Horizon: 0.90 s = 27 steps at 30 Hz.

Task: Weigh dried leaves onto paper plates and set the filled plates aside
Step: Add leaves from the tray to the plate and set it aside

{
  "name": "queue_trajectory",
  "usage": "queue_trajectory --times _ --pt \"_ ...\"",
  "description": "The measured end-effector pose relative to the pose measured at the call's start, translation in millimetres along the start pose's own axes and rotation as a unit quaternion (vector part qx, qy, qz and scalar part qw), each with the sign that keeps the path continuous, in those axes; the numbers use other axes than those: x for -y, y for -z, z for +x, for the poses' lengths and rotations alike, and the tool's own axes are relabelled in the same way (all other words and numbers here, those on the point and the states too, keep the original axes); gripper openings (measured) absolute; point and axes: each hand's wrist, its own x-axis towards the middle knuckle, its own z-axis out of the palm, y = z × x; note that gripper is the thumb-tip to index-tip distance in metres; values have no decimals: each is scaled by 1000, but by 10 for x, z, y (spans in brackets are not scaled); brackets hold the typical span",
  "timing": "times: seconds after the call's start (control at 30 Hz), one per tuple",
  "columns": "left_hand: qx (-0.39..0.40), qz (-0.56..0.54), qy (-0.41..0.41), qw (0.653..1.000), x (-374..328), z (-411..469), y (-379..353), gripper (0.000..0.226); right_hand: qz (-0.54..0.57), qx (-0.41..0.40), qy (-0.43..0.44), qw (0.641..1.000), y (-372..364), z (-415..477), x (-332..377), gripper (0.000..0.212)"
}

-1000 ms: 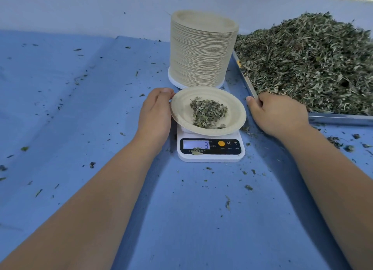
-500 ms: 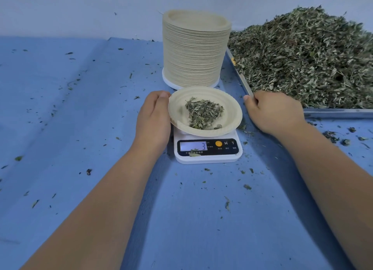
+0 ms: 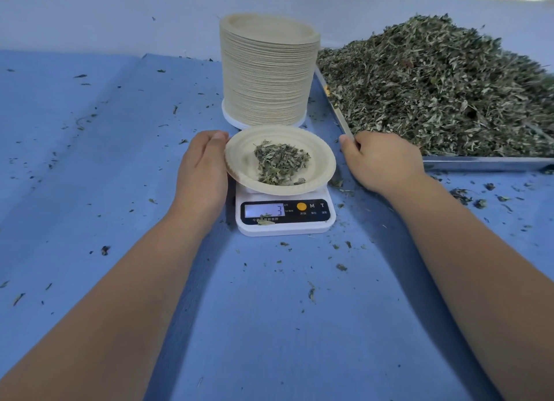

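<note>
left hand (image 3: 204,168), fingers straight, touches the rim of a paper plate (image 3: 238,165) on the scale (image 3: 284,225), which reads 3. right hand (image 3: 380,161) rests loosely curled by the tray (image 3: 479,162) of dried leaves (image 3: 434,95). this portion looks weighed but not yet set aside, and a tall plate stack (image 3: 266,80) remains.

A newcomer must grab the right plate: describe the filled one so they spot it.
Find the tall stack of paper plates mid-table. Directly in front, a white scale carries one plate. Unlike the stacked ones, it holds a small leaf heap.

Leaf-laden plate (image 3: 239,161) on scale (image 3: 284,227), possibly askew.
</note>
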Motion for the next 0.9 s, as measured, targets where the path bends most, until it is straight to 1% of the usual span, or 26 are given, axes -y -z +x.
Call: queue_trajectory --times 0.1,0.17,0.2,0.23,0.3,0.37,0.4,0.47,0.57,0.63,0.7,0.8,0.9 --pt "-3 -4 -3 1000 8 19 1 29 46 -16 1 999 48 99 -19 58" --pt "-4 -8 -1 1000 20 24 6 29 22 -15 0 1000 102 210 -29 60" --pt "-3 -8 -1 1000 24 25 7 30 -5 3 -16 1000 126 272 -37 64" --pt "0 -7 -2 1000 27 23 6 30 -27 37 -39 998 147 332 -47 71" --pt "3 -5 -3 1000 31 28 9 29 -28 126 -73 989 169 427 -67 83" --pt "2 -6 -4 1000 31 37 11 29 -14 194 -65 979 182 466 -67 89" --pt "1 -7 -4 1000 31 40 11 29 -8 206 -54 977 187 467 -60 89" --pt "1 -6 -4 1000 30 39 4 30 13 198 -37 979 172 443 -46 85" --pt "4 -4 2 1000 24 29 -4 31 43 161 -23 986 113 389 -52 63" --pt "6 -1 2 1000 23 22 0 31 52 117 -27 991 104 357 -60 54" --pt "5 1 1 1000 18 20 0 30 40 97 -26 994 118 350 -59 51" --pt "5 1 1 1000 13 16 -5 30 65 129 -32 989 112 344 -35 51" --pt "5 -5 4 1000 21 24 1 30 104 76 -47 991 131 346 -54 48"
